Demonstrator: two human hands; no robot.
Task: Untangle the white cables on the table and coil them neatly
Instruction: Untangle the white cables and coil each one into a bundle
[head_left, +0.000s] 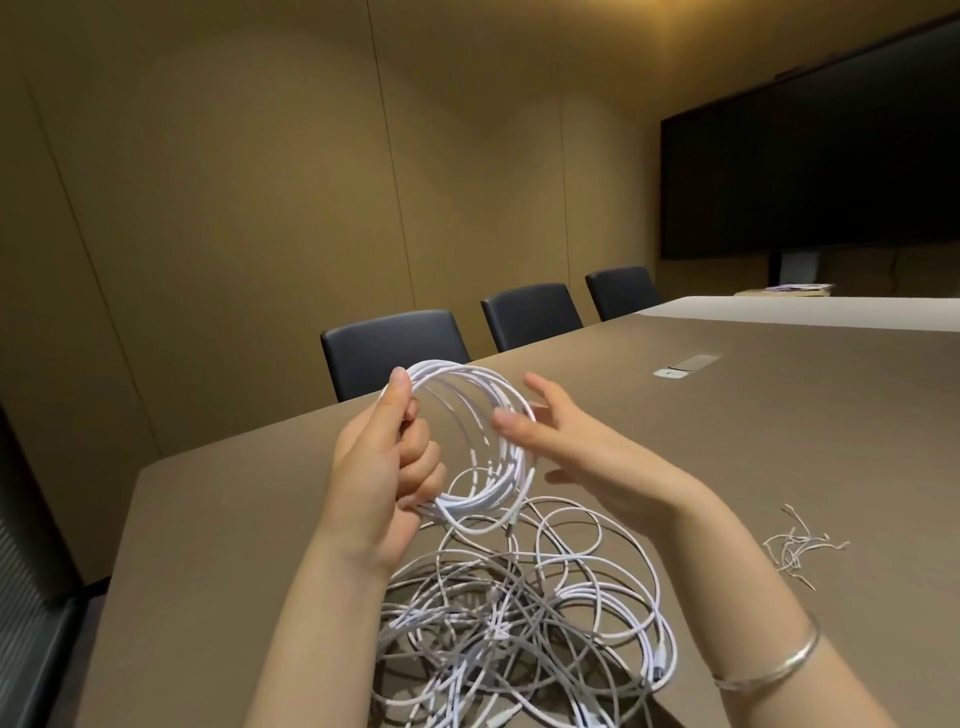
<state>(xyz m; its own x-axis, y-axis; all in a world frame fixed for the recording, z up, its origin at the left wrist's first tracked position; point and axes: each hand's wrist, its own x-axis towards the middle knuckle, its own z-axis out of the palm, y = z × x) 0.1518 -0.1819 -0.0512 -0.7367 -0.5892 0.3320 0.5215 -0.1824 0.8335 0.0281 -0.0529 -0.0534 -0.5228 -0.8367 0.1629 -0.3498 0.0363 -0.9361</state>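
Coil (478, 441) round, white, gripped by left hand (384, 467); right hand (561, 436) released (tangle (519, 613) below).

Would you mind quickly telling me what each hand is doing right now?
Left hand: grips the coiled cable, thumb on top.
Right hand: open, fingers straight beside the coil; contact cannot be told.

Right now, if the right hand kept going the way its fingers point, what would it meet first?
The right hand points left at the coil held by the left hand; it would likely meet the coil's near loops first, though depth is unclear.
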